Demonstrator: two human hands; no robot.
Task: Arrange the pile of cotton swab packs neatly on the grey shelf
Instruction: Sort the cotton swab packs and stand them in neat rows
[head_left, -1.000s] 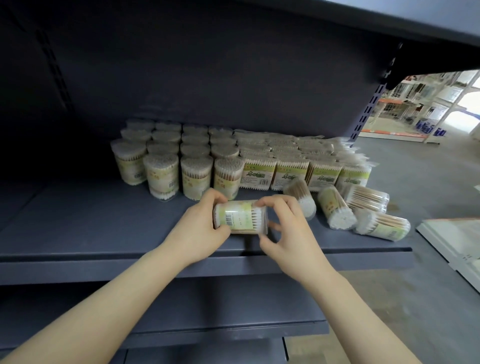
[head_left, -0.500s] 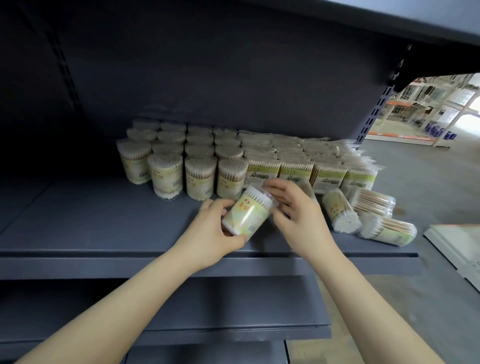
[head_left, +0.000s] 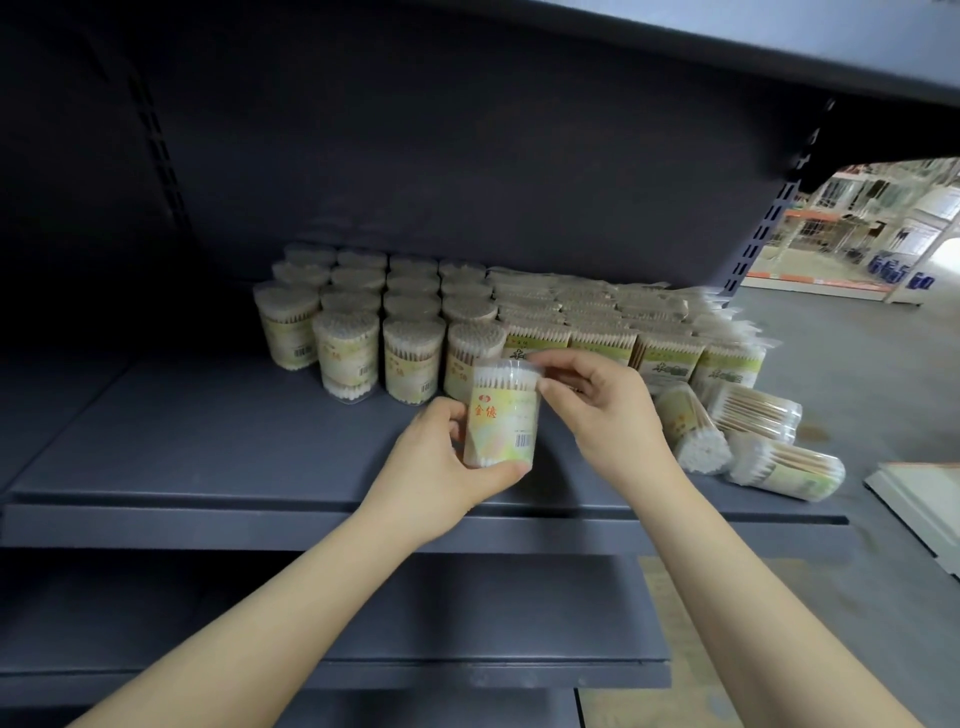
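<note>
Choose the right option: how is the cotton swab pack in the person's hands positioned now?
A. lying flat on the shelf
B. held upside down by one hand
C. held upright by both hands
C: the cotton swab pack stands upright, label readable, left hand gripping its base, right hand pinching its top.

Two bare forearms reach forward, hands close together at mid-frame.

The left hand (head_left: 441, 462) is curled, thumb low in front and fingers wrapped behind what it grips, palm turned rightward. The right hand (head_left: 608, 410) sits slightly higher, wrist bent, its fingertips (head_left: 545, 387) pinching leftward at the top of the same item. Both arms are bare.
</note>
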